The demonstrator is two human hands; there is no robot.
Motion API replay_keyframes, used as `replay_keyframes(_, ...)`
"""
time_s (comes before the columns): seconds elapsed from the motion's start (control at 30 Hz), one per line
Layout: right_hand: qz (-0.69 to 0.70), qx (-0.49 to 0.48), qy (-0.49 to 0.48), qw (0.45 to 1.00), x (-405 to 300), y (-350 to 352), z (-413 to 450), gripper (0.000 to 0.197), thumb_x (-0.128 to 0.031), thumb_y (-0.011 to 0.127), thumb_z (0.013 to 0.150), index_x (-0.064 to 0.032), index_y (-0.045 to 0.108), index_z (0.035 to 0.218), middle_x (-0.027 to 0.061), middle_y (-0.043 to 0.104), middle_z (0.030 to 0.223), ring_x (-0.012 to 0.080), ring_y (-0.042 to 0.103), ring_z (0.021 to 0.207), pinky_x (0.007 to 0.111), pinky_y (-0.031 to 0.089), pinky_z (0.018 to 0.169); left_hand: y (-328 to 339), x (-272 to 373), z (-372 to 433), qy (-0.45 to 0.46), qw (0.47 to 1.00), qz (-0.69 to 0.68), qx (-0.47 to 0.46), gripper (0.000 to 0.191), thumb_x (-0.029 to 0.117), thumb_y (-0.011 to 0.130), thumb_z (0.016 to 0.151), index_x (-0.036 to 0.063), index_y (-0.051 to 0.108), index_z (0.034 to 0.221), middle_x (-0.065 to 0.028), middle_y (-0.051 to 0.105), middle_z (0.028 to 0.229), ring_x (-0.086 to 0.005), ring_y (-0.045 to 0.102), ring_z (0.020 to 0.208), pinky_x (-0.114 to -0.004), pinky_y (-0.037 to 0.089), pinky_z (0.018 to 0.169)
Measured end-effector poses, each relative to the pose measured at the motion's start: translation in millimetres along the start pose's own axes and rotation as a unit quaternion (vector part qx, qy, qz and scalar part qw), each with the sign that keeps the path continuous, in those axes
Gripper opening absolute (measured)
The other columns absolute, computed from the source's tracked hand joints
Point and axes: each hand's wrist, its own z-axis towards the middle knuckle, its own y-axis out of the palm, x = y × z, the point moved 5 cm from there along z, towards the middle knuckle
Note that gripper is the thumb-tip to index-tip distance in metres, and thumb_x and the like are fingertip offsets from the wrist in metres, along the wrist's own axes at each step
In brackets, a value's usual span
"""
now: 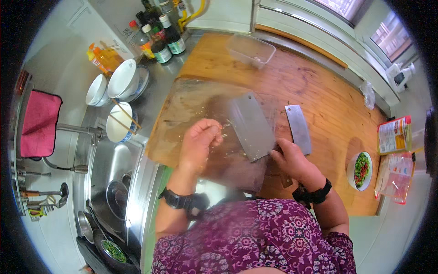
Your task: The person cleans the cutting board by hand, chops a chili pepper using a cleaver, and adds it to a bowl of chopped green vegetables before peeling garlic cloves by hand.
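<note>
My right hand point(291, 157) grips the handle of a broad metal cleaver point(251, 126), whose blade reaches up and left over a dark, wet-looking cutting board point(191, 102). To the left, my left hand point(203, 140) is above the board with its fingers curled and pinched; a small reddish bit shows at the fingertips, too small to name. Pale chopped crumbs lie scattered on the board between the hands. A second cleaver point(300, 130) rests on the wooden worktop point(328, 102), right of the first.
A clear plastic container point(251, 51) stands at the back. At right are a bowl of chopped green and red pieces point(362, 171) and plastic packets point(393, 135). Leftward are bottles point(159, 48), white bowls point(123, 80), a bowl with chopsticks point(118, 123) and a metal sink point(114, 174).
</note>
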Motion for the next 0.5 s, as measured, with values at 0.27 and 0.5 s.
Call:
replay_keyframes(0.27, 0.081, 0.187, -0.22, 0.954, -56, -39, -4, 0.017, -0.007, 0.066, 0.079, -0.0051, 0.061, 0.095, 0.0152, 0.061, 0.083, 0.0337, 0.061, 0.075, 0.038, 0.05, 0.065, 60, -8, -5, -0.103, 0.99, -0.06, -0.076, 0.01, 0.006, 0.054, 0.092, 0.0005, 0.061, 0.093, -0.0061, 0.063, 0.077, -0.0126, 0.059, 0.067, -0.024, 0.048, 0.061)
replay_keyframes(0.5, 0.095, 0.245, -0.243, 0.934, -59, -47, -13, 0.018, -0.007, 0.069, 0.074, -0.0068, 0.063, 0.091, 0.0099, 0.061, 0.081, 0.0288, 0.061, 0.071, 0.035, 0.051, 0.059, 105, -14, -13, -0.162, 0.969, -0.036, -0.186, 0.019, 0.009, 0.054, 0.092, -0.0002, 0.061, 0.107, -0.0032, 0.065, 0.089, -0.0102, 0.06, 0.077, -0.023, 0.048, 0.07)
